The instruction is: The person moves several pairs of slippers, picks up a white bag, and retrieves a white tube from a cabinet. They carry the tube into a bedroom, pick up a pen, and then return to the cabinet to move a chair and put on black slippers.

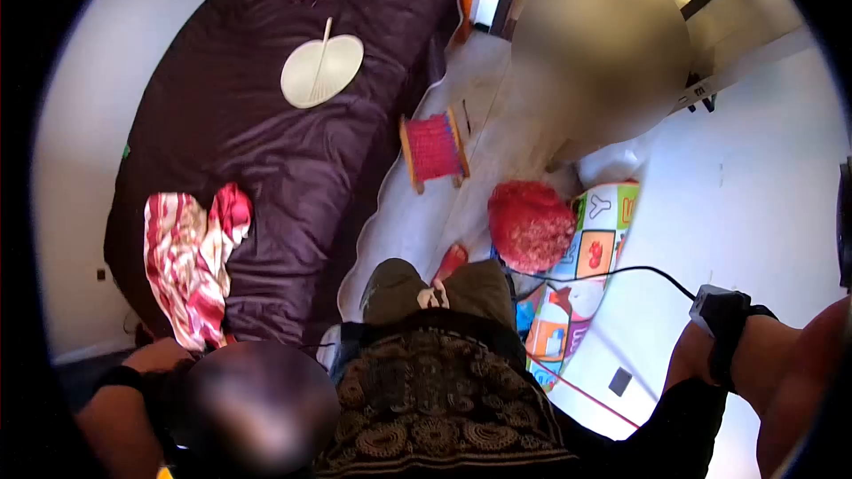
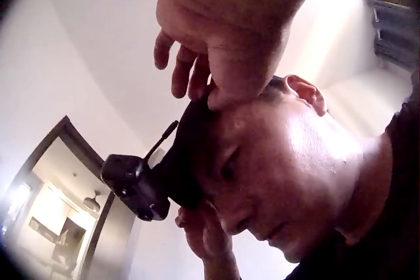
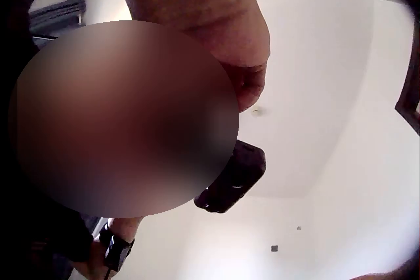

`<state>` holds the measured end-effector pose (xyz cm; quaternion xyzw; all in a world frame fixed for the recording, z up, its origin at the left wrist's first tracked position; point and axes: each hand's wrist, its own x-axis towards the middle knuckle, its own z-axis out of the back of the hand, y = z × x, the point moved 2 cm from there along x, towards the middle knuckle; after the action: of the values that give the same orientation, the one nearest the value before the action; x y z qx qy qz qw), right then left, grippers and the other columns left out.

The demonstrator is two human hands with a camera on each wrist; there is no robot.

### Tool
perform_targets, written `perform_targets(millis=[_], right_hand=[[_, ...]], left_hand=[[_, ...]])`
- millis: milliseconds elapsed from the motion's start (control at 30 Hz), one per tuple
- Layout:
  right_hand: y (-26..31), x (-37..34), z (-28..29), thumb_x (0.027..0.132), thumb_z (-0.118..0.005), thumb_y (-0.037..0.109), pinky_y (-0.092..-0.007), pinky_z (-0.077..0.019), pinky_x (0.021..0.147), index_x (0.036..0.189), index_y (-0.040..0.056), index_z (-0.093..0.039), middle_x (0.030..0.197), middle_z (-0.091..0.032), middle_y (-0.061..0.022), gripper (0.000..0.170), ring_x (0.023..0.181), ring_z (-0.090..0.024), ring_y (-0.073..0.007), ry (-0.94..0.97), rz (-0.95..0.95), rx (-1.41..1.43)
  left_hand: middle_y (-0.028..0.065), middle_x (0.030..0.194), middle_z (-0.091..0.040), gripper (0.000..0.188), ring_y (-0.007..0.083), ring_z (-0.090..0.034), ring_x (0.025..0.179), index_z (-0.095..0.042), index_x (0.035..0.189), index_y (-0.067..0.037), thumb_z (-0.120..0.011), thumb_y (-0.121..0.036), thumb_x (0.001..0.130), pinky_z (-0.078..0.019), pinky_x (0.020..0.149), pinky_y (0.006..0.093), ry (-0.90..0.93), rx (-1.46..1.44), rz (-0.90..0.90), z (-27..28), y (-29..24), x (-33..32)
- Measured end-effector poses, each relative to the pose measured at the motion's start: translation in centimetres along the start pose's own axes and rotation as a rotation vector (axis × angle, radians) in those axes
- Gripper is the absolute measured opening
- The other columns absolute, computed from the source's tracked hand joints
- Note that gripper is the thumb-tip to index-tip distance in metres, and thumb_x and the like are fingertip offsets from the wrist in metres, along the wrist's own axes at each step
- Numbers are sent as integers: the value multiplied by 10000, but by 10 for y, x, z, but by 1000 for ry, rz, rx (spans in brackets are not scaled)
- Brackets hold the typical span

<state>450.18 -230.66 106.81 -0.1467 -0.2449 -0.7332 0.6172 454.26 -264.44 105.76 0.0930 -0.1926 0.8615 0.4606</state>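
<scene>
In the left wrist view, my left hand (image 2: 226,37) is raised at the head, fingers hanging slightly bent and the thumb side touching a dark head covering (image 2: 190,142). A black camera (image 2: 136,187) sits at the front of that covering. Below it, my right hand (image 2: 209,231) is at the brow with bent fingers; its hold is unclear. The right wrist view shows my right hand (image 3: 246,73) beside the head, its fingers partly behind a blur, above the black camera (image 3: 233,178). Neither hand is plainly visible in the head view.
A bed (image 1: 275,151) holds a hand fan (image 1: 322,71) and a striped cloth (image 1: 186,257). On the floor are a spool of pink cord (image 1: 433,147), a red bundle (image 1: 531,226) and a colourful printed mat (image 1: 593,253). A cable (image 1: 621,270) runs to the right wrist device (image 1: 721,310).
</scene>
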Motion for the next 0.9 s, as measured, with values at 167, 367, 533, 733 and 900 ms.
perform_targets(millis=[167,367,533,733,900], right_hand=[[-78,-11,19,853,-604,206,-255,-481,597,1210,18,-448,1111,-543,-143,433,841,-555,-179,-38,-6,-132],[-174,11,37,863,-588,199,-247,-479,591,1186,23,-475,1084,-555,-134,385,807,-555,-165,-57,-46,-220],[-234,12,24,871,-576,193,-240,-478,587,1165,26,-498,1062,-564,-126,347,778,-554,-154,14,-87,-332],[-286,21,21,881,-560,185,-232,-476,581,1141,31,-525,1035,-576,-117,305,744,-553,-140,69,-89,-388],[-325,9,35,890,-547,179,-226,-475,577,1121,34,-547,1012,-585,-110,273,715,-553,-129,-10,-54,-420]], left_hand=[[187,1189,-474,394,330,-467,1108,-479,1164,-75,-390,-352,899,-310,960,538,7,38,39,-25,63,73],[193,1164,-487,373,327,-479,1088,-485,1147,-61,-396,-323,897,-326,946,528,22,14,141,-25,154,146],[199,1144,-499,355,324,-490,1071,-491,1133,-49,-401,-298,896,-340,934,520,26,22,122,-52,209,179],[205,1119,-512,334,321,-502,1051,-497,1116,-35,-407,-268,894,-356,920,511,66,89,49,-52,255,216],[211,1099,-524,317,318,-512,1035,-502,1102,-23,-412,-244,893,-370,909,503,35,190,29,-37,269,253]])
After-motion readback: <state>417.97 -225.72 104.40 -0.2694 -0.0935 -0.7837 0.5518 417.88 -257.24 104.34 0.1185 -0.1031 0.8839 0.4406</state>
